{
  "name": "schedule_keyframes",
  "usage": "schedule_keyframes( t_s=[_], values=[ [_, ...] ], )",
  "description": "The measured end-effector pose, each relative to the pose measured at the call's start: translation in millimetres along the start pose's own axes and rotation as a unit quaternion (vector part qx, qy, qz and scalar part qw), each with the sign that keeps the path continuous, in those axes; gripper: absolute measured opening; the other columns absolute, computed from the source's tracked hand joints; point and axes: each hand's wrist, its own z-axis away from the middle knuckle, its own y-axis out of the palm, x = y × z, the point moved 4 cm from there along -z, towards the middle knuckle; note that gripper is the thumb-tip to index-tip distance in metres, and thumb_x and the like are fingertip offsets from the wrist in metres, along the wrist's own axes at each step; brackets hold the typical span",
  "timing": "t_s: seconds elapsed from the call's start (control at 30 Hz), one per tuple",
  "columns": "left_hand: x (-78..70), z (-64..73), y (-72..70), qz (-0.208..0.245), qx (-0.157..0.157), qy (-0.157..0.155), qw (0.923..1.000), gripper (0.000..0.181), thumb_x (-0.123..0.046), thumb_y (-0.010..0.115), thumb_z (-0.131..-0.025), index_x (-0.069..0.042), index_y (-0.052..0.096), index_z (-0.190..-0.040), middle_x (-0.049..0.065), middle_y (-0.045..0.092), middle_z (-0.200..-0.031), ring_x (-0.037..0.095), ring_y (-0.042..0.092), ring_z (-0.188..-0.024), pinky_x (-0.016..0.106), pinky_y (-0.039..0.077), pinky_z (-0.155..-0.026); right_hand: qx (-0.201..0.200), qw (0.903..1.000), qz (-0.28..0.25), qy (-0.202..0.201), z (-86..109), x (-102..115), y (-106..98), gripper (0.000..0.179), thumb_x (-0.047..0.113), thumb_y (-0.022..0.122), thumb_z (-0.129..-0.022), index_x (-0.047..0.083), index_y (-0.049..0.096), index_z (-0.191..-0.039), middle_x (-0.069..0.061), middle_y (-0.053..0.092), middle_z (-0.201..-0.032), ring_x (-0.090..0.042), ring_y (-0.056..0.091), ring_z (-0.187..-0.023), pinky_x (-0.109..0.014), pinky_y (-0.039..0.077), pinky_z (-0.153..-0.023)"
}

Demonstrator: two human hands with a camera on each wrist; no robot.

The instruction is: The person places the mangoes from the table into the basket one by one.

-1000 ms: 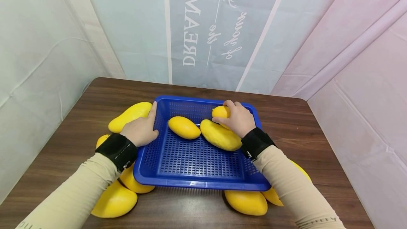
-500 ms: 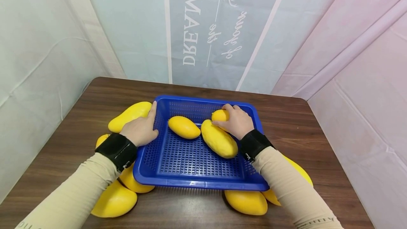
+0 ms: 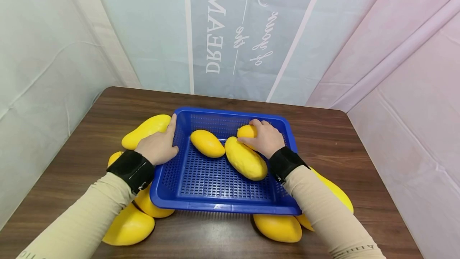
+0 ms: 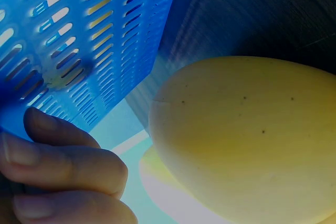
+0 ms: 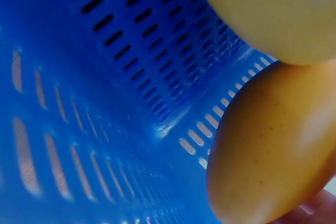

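Three mangoes can be counted inside the blue basket [image 3: 224,208], which is set at the centre of the head frame on the dark wooden counter [image 3: 341,143]. The small mango [image 3: 246,131], near the basket's upper right corner, is clasped by the curled fingers of the right hand [image 3: 267,139], so its placing can be judged unfinished. The long mango [image 3: 246,159], just below it, and the oval mango [image 3: 207,144], at the basket's upper left, are held by neither hand and seem settled. The basket's left wall is gripped by the left hand [image 3: 157,150], the index finger being laid straight along the rim. Outside, seven more can be made out: the upper left mango [image 3: 145,131], three others down the left of the frame, partly covered by the left sleeve, the lower right mango [image 3: 278,228], and two half hidden by the right sleeve. If those are to be gathered too, the larger share is left.
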Motion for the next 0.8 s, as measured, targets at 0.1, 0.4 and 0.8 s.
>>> schedule_keyframes(
  t_s=[0.1,0.4,0.8],
  values=[
    [0.8,0.0,-0.3,0.001,0.001,0.0,1.0,0.098,-0.017,0.053,-0.091,-0.013,-0.02,-0.157,0.004,0.052,-0.058,0.019,0.054,-0.045,0.026,0.041,-0.044,0.0,1.0,-0.003,-0.001,0.1,0.9,-0.2,0.069,0.06,0.07,-0.082,0.016,0.057,-0.134,-0.016,0.062,-0.119,-0.031,0.059,-0.094,-0.044,0.05,-0.075],
    [2.6,0.4,-0.7,0.004,0.003,-0.001,1.0,0.098,-0.018,0.052,-0.092,-0.013,-0.021,-0.156,0.004,0.052,-0.059,0.019,0.055,-0.045,0.026,0.043,-0.044,0.005,1.0,0.004,0.005,-3.1,2.7,2.1,0.071,0.062,0.069,-0.081,0.015,0.057,-0.134,-0.016,0.062,-0.122,-0.032,0.059,-0.097,-0.045,0.051,-0.079],
    [1.0,-0.1,-0.4,0.001,-0.001,0.003,1.0,0.097,-0.018,0.052,-0.092,-0.012,-0.02,-0.157,0.004,0.051,-0.058,0.019,0.054,-0.045,0.026,0.042,-0.044,0.01,0.9998,0.006,0.014,-1.9,1.0,5.5,0.073,0.064,0.069,-0.08,0.014,0.059,-0.133,-0.017,0.063,-0.124,-0.033,0.062,-0.099,-0.045,0.051,-0.079]
  ],
)
